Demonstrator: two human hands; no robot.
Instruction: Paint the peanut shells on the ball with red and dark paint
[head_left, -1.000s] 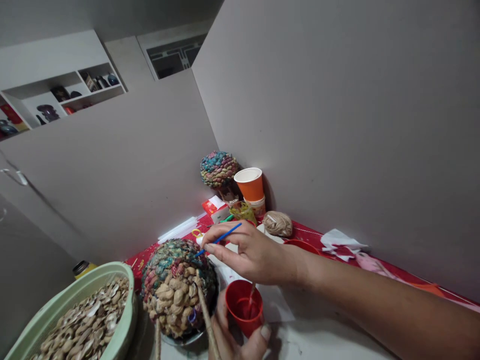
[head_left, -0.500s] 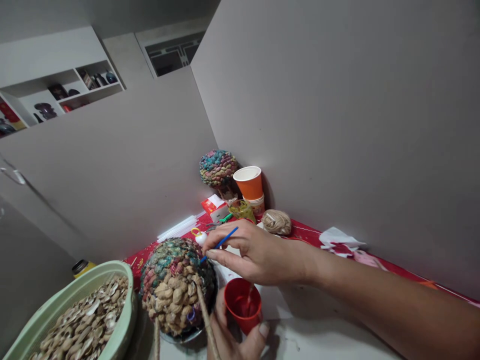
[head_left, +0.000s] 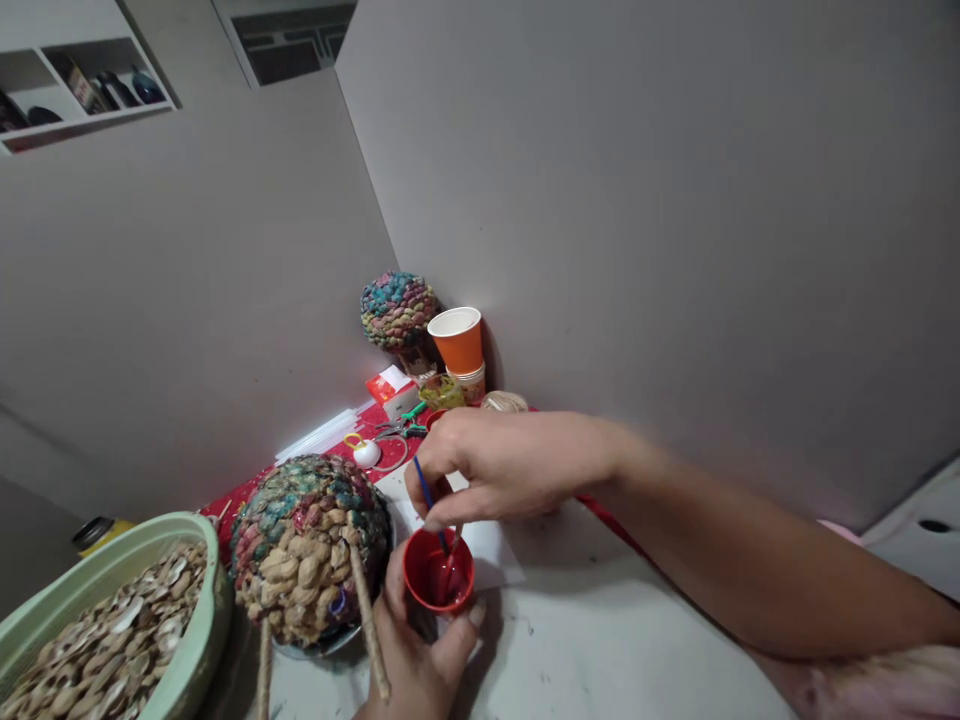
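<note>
My left hand [head_left: 424,645] is wrapped around a small red cup [head_left: 420,585] with dark red liquid inside. Above it, my right hand [head_left: 480,470] pinches a thin blue paintbrush [head_left: 424,485], whose lower end dips into the cup. A second, pale stick also stands in the cup. Left of the cup sits a dome covered in peanut shells [head_left: 304,570]; its upper part is painted green, blue and red, while the near side is bare tan. Two twine-wrapped sticks [head_left: 366,610] reach from the dome toward me, one passing in front of my left hand.
A green basket [head_left: 214,590] of peanut shells stands at the left. Toward the wall corner are a small multicoloured shell-covered tree [head_left: 397,310], orange paper cups [head_left: 459,345], a twine ball [head_left: 505,402], pliers [head_left: 405,430], white sticks [head_left: 319,437] and a white sheet [head_left: 495,555].
My right hand has brought the paintbrush from beside the dome down into the red cup. My left hand still holds the cup. The view has shifted right and down.
</note>
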